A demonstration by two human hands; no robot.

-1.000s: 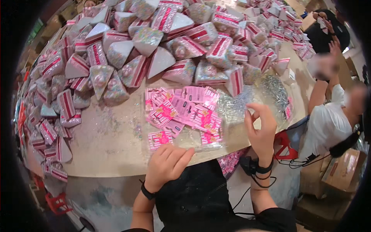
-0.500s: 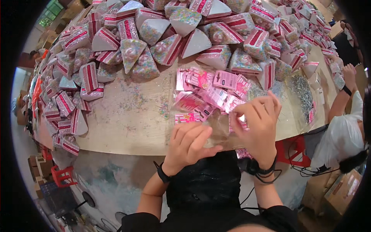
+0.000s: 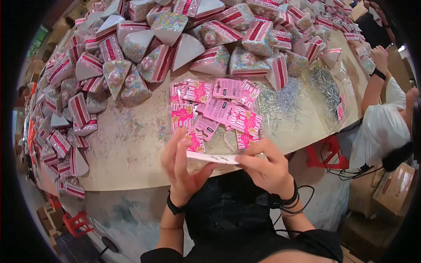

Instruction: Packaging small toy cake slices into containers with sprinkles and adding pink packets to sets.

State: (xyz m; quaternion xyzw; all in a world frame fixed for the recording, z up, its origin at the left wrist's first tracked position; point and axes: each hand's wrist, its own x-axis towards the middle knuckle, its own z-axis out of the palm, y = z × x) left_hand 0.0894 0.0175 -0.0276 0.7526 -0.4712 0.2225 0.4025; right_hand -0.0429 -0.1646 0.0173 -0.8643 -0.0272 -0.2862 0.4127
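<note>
A pale tabletop (image 3: pixel 118 164) spreads beneath and beyond the fingers (image 3: pixel 179 153). Left of them, a red stool (image 3: pixel 75 222) stands on mottled grey floor (image 3: pixel 125 221); far right, cardboard boxes (image 3: pixel 393 189).

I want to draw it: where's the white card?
In the head view, the white card is just below centre, pinched by the right hand, its left end at the left hand, lower in the picture than the pink cards.

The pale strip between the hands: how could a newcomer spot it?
Find the wooden table, then, by its near edge, the left hand and right hand. The pale strip between them looks long and narrow, unlike the pink cards piled beyond.
</note>
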